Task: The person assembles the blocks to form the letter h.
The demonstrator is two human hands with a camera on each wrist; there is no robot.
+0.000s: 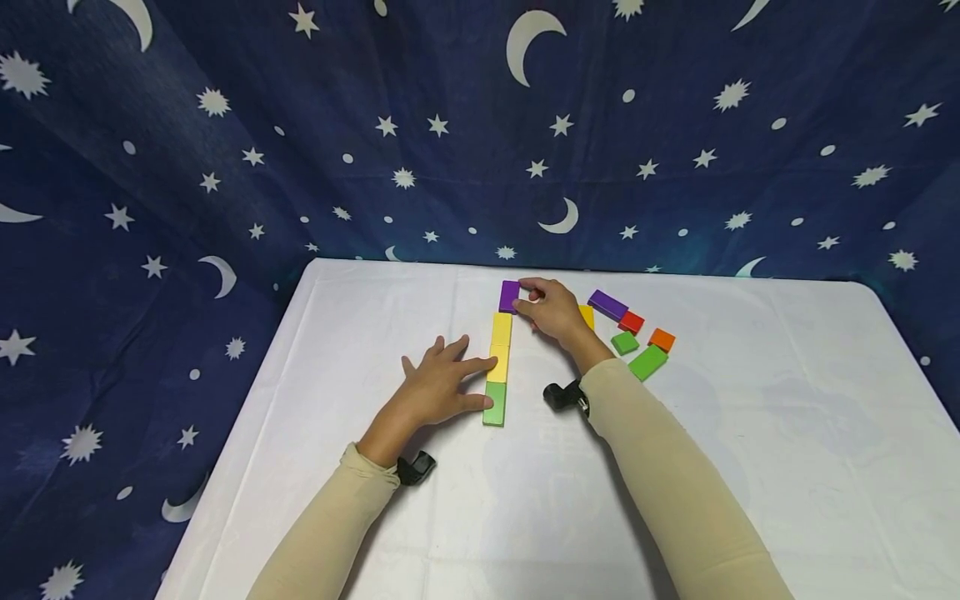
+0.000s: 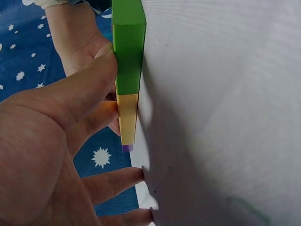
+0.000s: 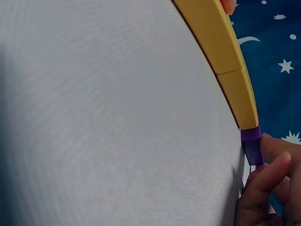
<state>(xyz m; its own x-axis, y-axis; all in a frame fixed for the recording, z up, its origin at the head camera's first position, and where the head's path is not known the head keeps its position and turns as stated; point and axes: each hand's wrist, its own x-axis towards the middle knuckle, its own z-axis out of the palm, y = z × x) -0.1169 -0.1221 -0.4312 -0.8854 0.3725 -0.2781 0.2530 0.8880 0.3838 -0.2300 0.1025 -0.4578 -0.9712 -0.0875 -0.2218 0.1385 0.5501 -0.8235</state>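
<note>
A straight row on the table is made of a green block [image 1: 494, 405], two yellow blocks [image 1: 501, 331] and, at the far end, a purple block [image 1: 509, 297]. My left hand [image 1: 437, 386] lies to the left of the row with spread fingers. Its thumb touches the top of the green block [image 2: 129, 56], and its index finger reaches the nearer yellow block. At the far end my right hand [image 1: 557, 312] holds the purple block [image 3: 252, 146] between thumb and fingers, from its right side. The purple block sits against the end of the yellow one.
Right of the right hand lie loose blocks: a purple one [image 1: 607, 305], a red one [image 1: 632, 322], an orange one [image 1: 662, 339] and two green ones [image 1: 648, 363]. A yellow block [image 1: 587, 317] is partly hidden behind that hand. A starry blue cloth [image 1: 465, 208] hangs behind the white table [image 1: 525, 517].
</note>
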